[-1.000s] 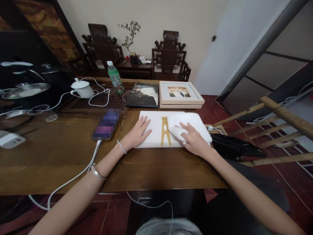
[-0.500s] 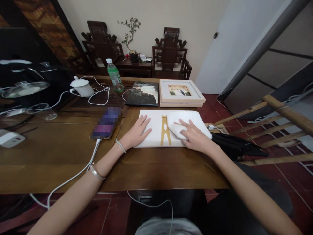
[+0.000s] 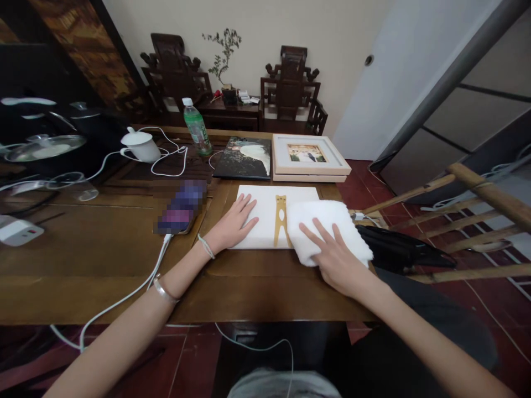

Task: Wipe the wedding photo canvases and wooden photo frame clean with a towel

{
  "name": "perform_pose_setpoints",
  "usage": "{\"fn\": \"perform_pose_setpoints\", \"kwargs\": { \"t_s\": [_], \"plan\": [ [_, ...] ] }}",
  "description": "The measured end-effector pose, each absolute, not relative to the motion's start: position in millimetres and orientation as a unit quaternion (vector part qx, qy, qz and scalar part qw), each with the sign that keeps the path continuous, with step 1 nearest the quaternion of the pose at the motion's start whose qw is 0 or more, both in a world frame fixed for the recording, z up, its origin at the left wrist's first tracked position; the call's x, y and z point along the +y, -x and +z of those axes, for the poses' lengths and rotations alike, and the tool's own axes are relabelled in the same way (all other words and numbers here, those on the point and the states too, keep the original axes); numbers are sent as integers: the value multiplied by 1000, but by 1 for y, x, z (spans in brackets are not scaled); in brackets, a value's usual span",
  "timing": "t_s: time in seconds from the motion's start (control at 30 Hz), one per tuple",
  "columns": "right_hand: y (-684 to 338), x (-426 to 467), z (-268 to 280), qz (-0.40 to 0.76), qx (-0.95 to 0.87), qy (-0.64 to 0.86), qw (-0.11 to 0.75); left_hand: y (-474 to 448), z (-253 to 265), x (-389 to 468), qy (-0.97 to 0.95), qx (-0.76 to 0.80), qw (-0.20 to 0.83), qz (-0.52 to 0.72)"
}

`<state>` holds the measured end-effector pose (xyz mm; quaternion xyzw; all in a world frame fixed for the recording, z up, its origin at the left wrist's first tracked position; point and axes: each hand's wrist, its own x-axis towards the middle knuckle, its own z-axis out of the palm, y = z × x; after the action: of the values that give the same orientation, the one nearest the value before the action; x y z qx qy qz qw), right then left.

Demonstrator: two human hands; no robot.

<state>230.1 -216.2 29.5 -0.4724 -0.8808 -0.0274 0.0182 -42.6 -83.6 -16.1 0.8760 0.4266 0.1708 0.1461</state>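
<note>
A flat white panel (image 3: 264,213) lies on the wooden table in front of me, with a golden cat-shaped figure (image 3: 281,214) on its face. My left hand (image 3: 237,223) rests flat on the panel's left side, fingers spread. Under my right hand (image 3: 332,254) is a fluffy white cloth (image 3: 309,215), pressed down with spread fingers rather than gripped. The cloth covers the panel's right part and hangs over its near edge. One foot of the cat figure is partly hidden by the cloth.
Behind the panel lie a dark picture of a white bird (image 3: 232,163) and stacked light wooden frames (image 3: 309,178). A phone (image 3: 180,210) with a white cable sits left, near a lidded cup (image 3: 141,146) and a green bottle (image 3: 196,127). A wooden chair (image 3: 477,185) stands right.
My right hand has slid the cloth toward me and slightly right, past the panel's near edge. More of the panel's far right shows. My left hand stays in place.
</note>
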Motion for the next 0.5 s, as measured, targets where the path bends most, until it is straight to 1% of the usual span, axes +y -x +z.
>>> {"fn": "perform_pose_setpoints", "kwargs": {
  "t_s": [0.1, 0.2, 0.5],
  "plan": [
    [-230, -239, 30, -27, -883, 467, 29, 43, -16, -84, -876, 426, 148, 172],
    [-235, -230, 33, -3, -887, 460, 35, 43, -16, -84, -876, 426, 147, 172],
    [-240, -109, 37, -11, -859, 511, 37, 43, -13, -85, -872, 433, 155, 165]
  ]
}}
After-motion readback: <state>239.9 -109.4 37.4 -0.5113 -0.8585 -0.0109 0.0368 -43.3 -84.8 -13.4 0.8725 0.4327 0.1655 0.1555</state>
